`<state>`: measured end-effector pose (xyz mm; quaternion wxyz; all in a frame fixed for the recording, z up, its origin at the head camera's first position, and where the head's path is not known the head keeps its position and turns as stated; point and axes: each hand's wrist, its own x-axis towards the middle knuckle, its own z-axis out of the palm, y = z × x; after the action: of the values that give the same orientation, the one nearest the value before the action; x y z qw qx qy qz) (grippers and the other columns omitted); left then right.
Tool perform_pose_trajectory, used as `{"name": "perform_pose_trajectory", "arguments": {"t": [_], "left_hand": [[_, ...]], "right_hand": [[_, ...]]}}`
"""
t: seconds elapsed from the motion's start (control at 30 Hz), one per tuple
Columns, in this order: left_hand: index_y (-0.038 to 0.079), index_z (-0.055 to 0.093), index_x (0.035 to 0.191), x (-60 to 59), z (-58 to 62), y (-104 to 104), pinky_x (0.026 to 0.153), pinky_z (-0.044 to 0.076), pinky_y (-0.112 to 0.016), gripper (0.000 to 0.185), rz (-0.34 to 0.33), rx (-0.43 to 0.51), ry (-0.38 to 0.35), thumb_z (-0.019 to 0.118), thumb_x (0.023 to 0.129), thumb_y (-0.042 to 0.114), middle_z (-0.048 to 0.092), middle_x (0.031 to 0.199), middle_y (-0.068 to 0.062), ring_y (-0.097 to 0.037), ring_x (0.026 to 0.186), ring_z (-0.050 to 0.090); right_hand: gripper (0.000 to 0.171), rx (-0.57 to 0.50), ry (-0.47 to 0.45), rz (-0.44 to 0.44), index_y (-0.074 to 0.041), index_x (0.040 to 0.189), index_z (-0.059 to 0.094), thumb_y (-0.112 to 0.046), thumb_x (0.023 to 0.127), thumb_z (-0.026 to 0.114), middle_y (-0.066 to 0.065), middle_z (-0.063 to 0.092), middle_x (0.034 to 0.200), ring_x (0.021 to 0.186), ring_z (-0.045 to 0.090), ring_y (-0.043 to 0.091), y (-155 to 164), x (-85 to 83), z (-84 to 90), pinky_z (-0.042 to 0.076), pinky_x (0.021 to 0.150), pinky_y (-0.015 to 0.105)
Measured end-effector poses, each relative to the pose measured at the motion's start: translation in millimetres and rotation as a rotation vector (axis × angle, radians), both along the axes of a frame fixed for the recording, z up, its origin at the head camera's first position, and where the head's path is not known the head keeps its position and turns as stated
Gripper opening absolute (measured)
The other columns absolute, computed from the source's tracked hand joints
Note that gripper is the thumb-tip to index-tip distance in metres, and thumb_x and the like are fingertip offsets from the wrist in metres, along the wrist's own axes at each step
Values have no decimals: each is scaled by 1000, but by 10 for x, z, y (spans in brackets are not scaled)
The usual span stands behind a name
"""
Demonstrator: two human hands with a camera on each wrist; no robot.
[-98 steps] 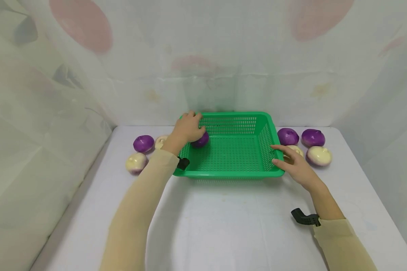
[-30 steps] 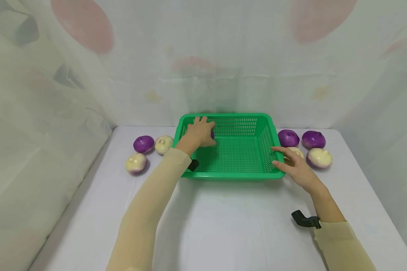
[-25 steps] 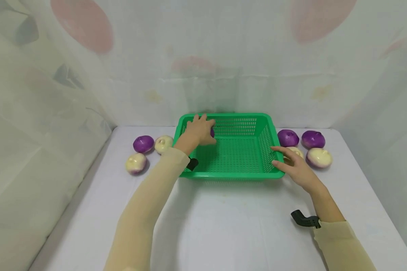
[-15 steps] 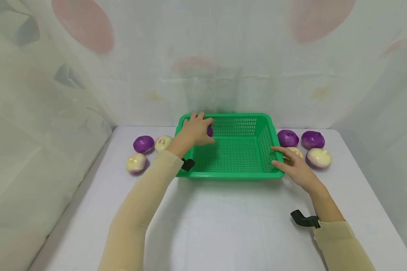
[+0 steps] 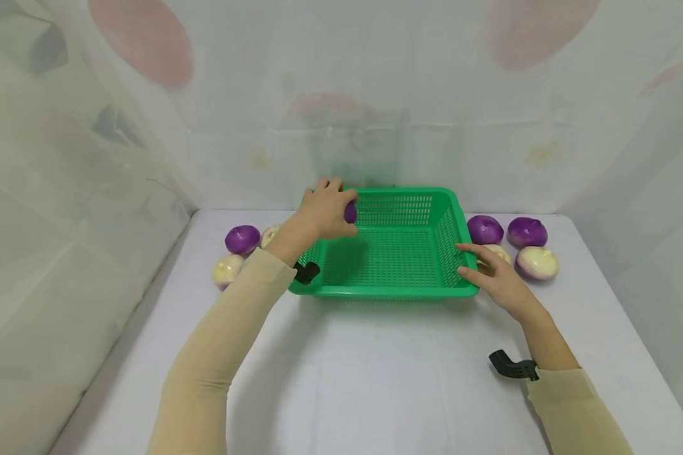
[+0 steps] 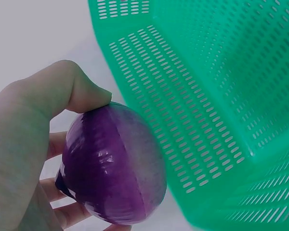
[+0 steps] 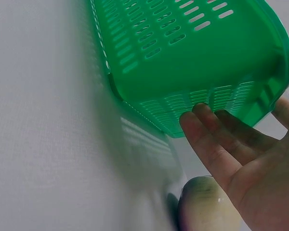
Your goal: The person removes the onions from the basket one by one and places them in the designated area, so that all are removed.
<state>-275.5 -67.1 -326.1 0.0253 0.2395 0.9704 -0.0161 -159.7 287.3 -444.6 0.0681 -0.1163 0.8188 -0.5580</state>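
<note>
A green slotted basket (image 5: 384,292) stands at the back middle of the white table. My left hand (image 5: 324,212) grips a purple onion (image 5: 350,213) above the basket's far left corner; in the left wrist view the purple onion (image 6: 113,166) sits between thumb and fingers beside the basket (image 6: 216,96). My right hand (image 5: 492,278) lies with straight fingers against the basket's right wall. In the right wrist view those fingers (image 7: 209,144) touch the basket (image 7: 192,53) under its rim, with a pale onion (image 7: 207,204) just below the palm.
Left of the basket lie a purple onion (image 5: 241,239) and two pale ones (image 5: 226,270). Right of it lie two purple onions (image 5: 484,229), a pale one (image 5: 537,261) and another part hidden by my right hand. A patterned curtain backs the table (image 5: 375,379).
My left hand has lifted the purple onion from the basket floor up toward the far left rim. The right hand has stayed on the basket's right wall.
</note>
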Motion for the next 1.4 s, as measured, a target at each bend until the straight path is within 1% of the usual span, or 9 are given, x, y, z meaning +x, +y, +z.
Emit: {"name": "perform_pose_trajectory", "arguments": {"t": [0.27, 0.53, 0.73, 0.9, 1.07, 1.23, 1.4], "left_hand": [[24, 53, 141, 81, 122, -123, 92, 39, -55, 62, -18, 25, 26, 73, 87, 48, 43, 130, -10, -34, 123, 36], [23, 55, 139, 142, 210, -281, 89, 41, -54, 60, -42, 16, 47, 72, 86, 46, 43, 127, -9, -34, 122, 36], [22, 55, 138, 195, 257, -384, 88, 41, -55, 60, -46, 12, 46, 72, 86, 45, 43, 128, -11, -35, 120, 37], [22, 57, 137, 227, 264, -503, 86, 42, -54, 58, -36, 42, 62, 70, 84, 43, 45, 127, -11, -36, 120, 39], [21, 60, 133, 277, 275, -674, 85, 43, -55, 56, -16, 81, 75, 69, 82, 41, 46, 128, -13, -37, 119, 40], [19, 61, 132, 321, 253, -854, 85, 43, -56, 55, 15, 96, 75, 71, 81, 37, 47, 129, -15, -38, 120, 40], [17, 61, 132, 331, 223, -970, 85, 43, -58, 55, 20, 125, 78, 70, 80, 34, 48, 128, -16, -40, 118, 41]], "right_hand": [[57, -1, 15, 4, -12, 155, 39, -26, 105, 60, 17, 27, 161, 143, 31, 51, -24, 8, 17, 26, 111, 68], [57, 7, 18, -4, -13, 155, 40, -27, 104, 60, 19, 26, 161, 144, 28, 52, -24, 3, 12, 24, 111, 70], [57, 4, 14, -3, -11, 155, 40, -27, 104, 60, 18, 26, 161, 145, 27, 52, -26, 6, 15, 23, 112, 70], [57, 5, 20, -2, -11, 155, 40, -26, 104, 61, 18, 28, 161, 144, 28, 52, -22, 13, 26, 23, 112, 70], [57, 15, 25, -5, -10, 154, 40, -27, 104, 61, 19, 27, 161, 144, 29, 51, -30, 10, 21, 24, 112, 69], [58, 16, 10, -10, -12, 155, 40, -29, 104, 61, 20, 25, 161, 144, 29, 53, -50, 14, 40, 24, 111, 71], [58, 22, 6, -18, -13, 155, 40, -30, 104, 61, 19, 25, 161, 144, 28, 53, -32, 22, 16, 23, 111, 72]]}}
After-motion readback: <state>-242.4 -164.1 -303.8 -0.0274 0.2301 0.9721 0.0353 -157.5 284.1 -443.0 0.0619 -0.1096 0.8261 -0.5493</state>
